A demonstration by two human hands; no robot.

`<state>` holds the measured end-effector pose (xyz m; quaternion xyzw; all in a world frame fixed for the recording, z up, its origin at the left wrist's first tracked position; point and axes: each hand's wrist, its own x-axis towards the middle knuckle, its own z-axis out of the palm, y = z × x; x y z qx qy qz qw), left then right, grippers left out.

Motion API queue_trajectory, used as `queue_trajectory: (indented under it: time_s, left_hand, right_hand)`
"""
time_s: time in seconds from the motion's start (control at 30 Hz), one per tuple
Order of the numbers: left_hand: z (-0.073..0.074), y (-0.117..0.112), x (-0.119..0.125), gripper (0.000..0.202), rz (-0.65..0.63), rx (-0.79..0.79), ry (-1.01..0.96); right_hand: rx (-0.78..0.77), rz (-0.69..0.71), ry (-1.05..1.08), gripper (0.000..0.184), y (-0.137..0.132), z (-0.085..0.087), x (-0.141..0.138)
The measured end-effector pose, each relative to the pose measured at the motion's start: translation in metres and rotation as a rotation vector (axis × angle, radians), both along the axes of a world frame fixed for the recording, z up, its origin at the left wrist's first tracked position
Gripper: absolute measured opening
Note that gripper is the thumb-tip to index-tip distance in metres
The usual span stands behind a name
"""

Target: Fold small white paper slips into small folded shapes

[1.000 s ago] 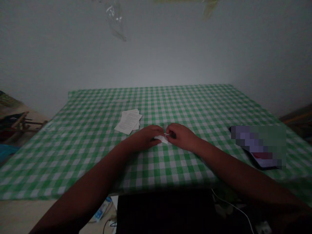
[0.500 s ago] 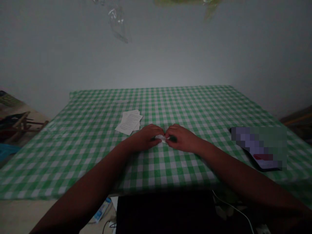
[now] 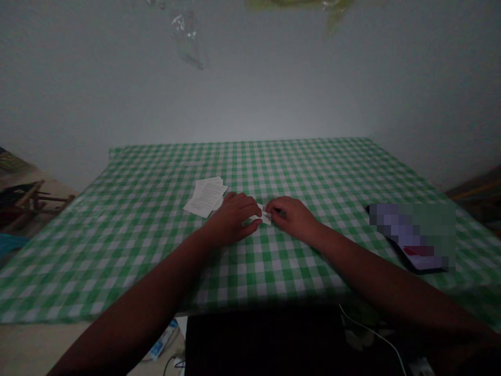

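Observation:
A small folded piece of white paper [image 3: 266, 219] lies between my hands, low over the tabletop and partly covered by fingers. My left hand [image 3: 233, 219] is at its left side, thumb and fingers parted, the fingertips at the paper's edge. On the other side, my right hand [image 3: 295, 216] pinches the paper's right end between thumb and fingers. Several loose printed sheets [image 3: 205, 198] lie overlapping just beyond my left hand, their text too small to read.
A green-and-white checked cloth [image 3: 313, 172] covers the table. Right of my right forearm lies a phone-like device [image 3: 407, 240], its screen blurred out. A pale wall [image 3: 250, 89] rises behind the table. A white cable [image 3: 376, 331] hangs below the front edge.
My left thumb and fingers have parted from their pinch, and that hand has shifted slightly up. More of the folded paper shows between the hands. My right hand stays at its end.

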<state>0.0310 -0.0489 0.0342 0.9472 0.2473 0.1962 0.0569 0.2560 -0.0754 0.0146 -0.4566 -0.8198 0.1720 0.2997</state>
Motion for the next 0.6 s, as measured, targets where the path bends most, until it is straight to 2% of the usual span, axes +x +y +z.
queue_trajectory:
  time_s: [0.13,0.3,0.6]
  left_hand:
    - [-0.007,-0.003,0.004,0.023,-0.040,0.042,0.137]
    - [-0.016,-0.003,0.007,0.033,0.000,0.020,0.202]
    - [-0.015,-0.002,0.007,0.022,0.009,-0.052,0.167]
  right_hand:
    - [-0.024,-0.062,0.050,0.019,0.001,-0.002,-0.001]
    - [-0.021,-0.096,0.034,0.020,0.003,-0.003,0.000]
    - [0.092,-0.089,-0.162,0.021,0.004,-0.001,0.010]
